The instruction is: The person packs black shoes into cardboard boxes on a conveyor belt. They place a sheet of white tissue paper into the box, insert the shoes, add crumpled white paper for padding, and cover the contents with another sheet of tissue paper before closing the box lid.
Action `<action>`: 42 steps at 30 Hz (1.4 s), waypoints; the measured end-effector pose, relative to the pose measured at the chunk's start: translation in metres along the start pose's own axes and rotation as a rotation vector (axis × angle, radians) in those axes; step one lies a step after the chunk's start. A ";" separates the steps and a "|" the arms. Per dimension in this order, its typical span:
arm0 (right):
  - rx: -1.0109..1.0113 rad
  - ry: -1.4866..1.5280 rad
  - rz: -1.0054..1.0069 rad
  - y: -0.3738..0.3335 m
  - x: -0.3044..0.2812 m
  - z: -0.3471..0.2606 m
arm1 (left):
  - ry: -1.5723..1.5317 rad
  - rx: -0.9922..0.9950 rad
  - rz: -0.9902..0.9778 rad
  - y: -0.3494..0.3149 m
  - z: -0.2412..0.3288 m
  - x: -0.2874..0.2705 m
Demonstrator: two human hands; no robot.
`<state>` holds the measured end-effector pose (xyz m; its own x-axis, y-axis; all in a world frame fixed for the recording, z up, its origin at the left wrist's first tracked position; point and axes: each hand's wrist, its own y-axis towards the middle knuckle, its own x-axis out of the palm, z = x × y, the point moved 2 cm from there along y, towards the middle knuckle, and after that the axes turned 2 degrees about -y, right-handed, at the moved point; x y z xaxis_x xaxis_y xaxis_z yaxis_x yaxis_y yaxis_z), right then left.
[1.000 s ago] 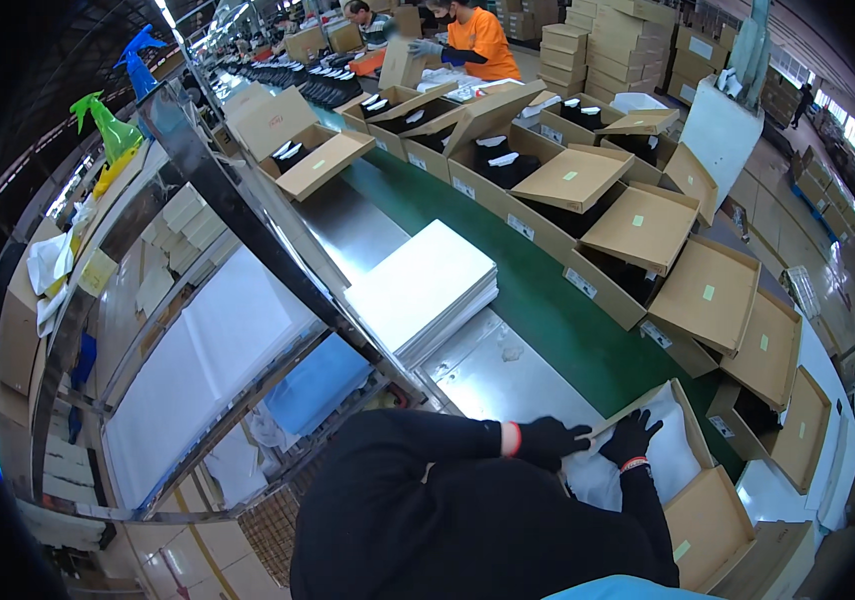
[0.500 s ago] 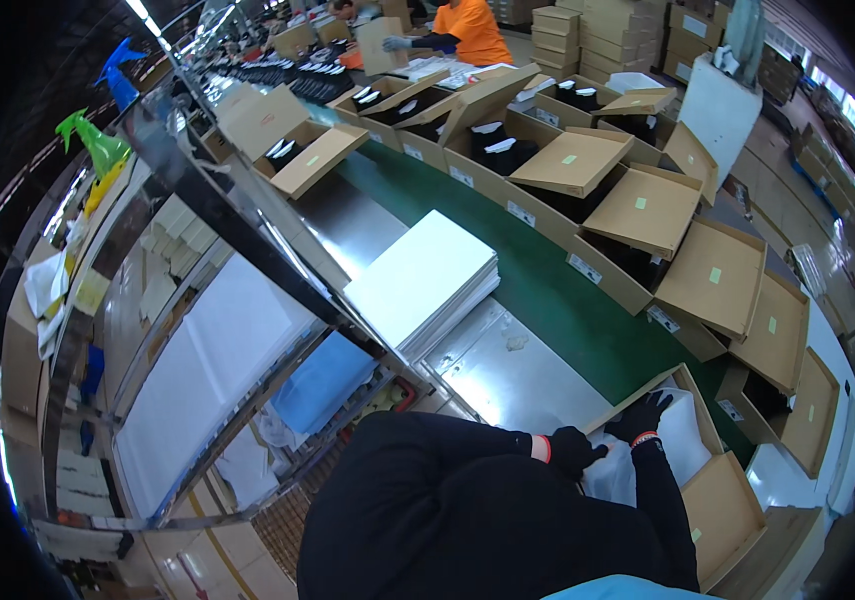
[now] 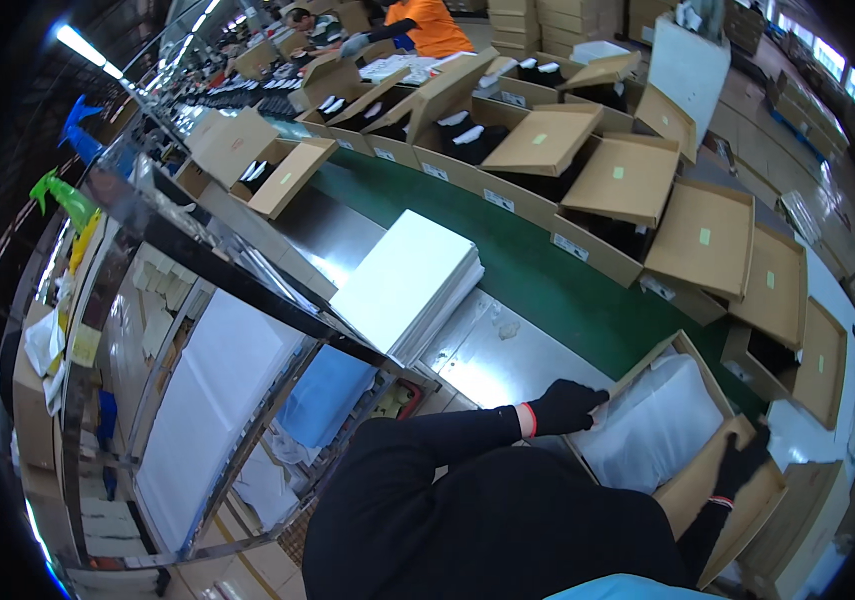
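Observation:
An open cardboard shoe box (image 3: 680, 345) lies tilted in front of me, filled with white tissue paper (image 3: 663, 420) wrapped over its contents, which are hidden. My left hand (image 3: 566, 408), in a black glove, is closed at the box's left wall, fingertips on the edge. The box's lid (image 3: 688, 490) hangs open on the right side. My right hand (image 3: 743, 462), also gloved in black, grips the far edge of that lid, thumb and fingers on either side of it.
A stack of white paper sheets (image 3: 408, 285) rests on the metal table (image 3: 508, 345). Beyond the green conveyor belt (image 3: 518, 260) stands a row of open shoe boxes (image 3: 623, 175). A metal shelf rack (image 3: 218, 390) is at left. A person in orange (image 3: 438, 30) works far back.
My right hand has left the tissue paper and moved right onto the lid. My left hand has shifted up and left along the box. The tissue paper now shows more fully.

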<state>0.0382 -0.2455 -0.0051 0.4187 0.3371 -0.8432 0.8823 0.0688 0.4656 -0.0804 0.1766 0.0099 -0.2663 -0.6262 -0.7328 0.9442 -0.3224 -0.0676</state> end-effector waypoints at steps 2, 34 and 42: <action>0.369 -0.852 -0.021 -0.036 -0.036 0.047 | 0.021 0.163 0.339 0.001 -0.012 0.016; 0.302 -0.135 -0.318 -0.201 -0.039 -0.095 | -0.409 -0.218 -0.263 0.156 -0.002 0.064; 1.323 1.813 -0.018 -0.333 0.037 0.013 | -0.969 -0.313 -0.207 0.096 -0.047 0.108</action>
<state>-0.2376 -0.2685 -0.1949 0.5144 0.6323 0.5793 0.8077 -0.1301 -0.5751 -0.0096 0.1109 -0.1075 -0.3397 -0.9264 0.1625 0.8337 -0.3766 -0.4040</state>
